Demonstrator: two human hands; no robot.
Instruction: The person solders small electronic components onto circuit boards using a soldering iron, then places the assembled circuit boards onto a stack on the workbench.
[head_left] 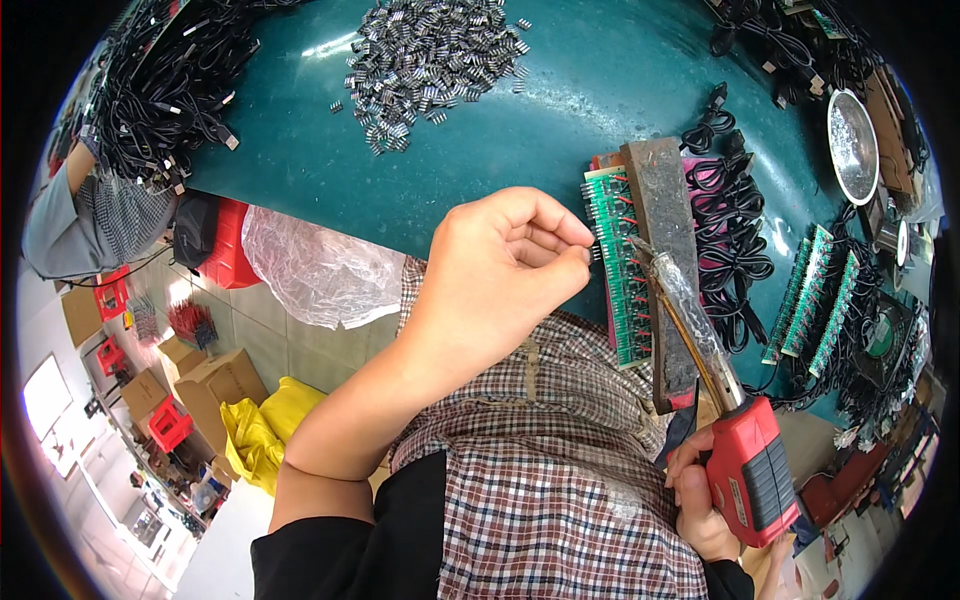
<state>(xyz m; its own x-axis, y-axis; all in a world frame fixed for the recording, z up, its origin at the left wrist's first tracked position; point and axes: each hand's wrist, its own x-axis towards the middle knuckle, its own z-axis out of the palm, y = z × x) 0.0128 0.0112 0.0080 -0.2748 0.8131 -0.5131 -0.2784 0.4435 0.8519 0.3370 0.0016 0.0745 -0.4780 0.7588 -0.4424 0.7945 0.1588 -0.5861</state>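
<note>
Boards (615, 265), green, clamped in a row under a dark bar (665, 250) at the near edge of the teal surface (560, 100); red leads showing along their left side, though whether every position is filled cannot be told at this size; left hand (510, 265) closed to a pinch right at the boards' left edge, thumb and forefinger pressed together, anything between them too small to see; right hand (700, 490) wrapped around the red grip of a soldering gun (745, 465), its long tip (650, 255) angled up and resting over the upper part of the row, near the pinch; work judged to be midway, near the top of the row, lower boards probably yet to be touched or already done, cannot say which; more green boards (820, 295) standing on edge further right among black cables (735, 235), seemingly a separate batch; pile of small grey parts (430, 60) well apart at the far side; heap of black cords (160, 80) far left; round metal dish (852, 145) far right.
</note>
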